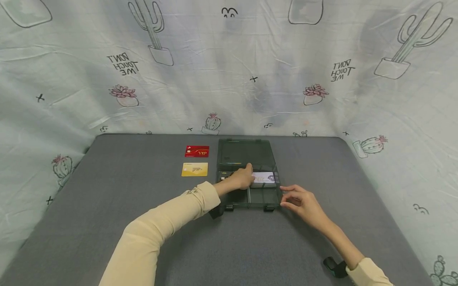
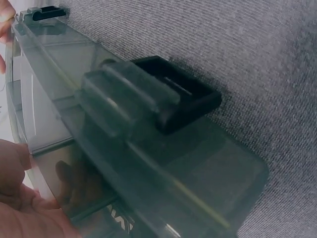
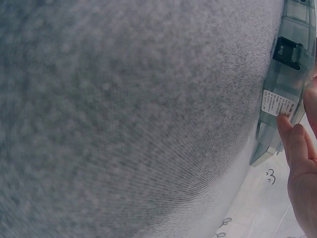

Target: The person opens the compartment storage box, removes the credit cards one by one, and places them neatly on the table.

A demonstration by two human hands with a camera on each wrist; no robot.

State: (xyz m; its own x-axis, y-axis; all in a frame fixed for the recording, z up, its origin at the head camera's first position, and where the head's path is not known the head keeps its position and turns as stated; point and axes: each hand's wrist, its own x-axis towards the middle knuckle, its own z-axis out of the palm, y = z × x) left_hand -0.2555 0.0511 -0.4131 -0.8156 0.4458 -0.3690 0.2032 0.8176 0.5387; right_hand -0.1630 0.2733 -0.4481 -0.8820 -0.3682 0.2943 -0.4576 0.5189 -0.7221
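A translucent dark-green plastic case (image 1: 262, 195) lies on the grey table with its lid (image 1: 246, 151) folded back. Inside, a white card (image 1: 264, 177) lies in the right compartment, and a black card (image 1: 224, 175) shows in the left one. My left hand (image 1: 243, 177) reaches into the case between these cards. Its fingers are partly hidden, so a grip on a card cannot be made out. At the case's right side, my right hand (image 1: 300, 202) has its fingers loosely extended. In the right wrist view, a fingertip touches the side wall beside a white printed label (image 3: 276, 103).
A red VIP card (image 1: 197, 151) and a yellow card (image 1: 195, 169) lie left of the case. Two black latches (image 1: 269, 208) stick out at its front. Grey table surface (image 1: 125, 178) surrounds it, and a printed curtain (image 1: 229, 79) hangs behind.
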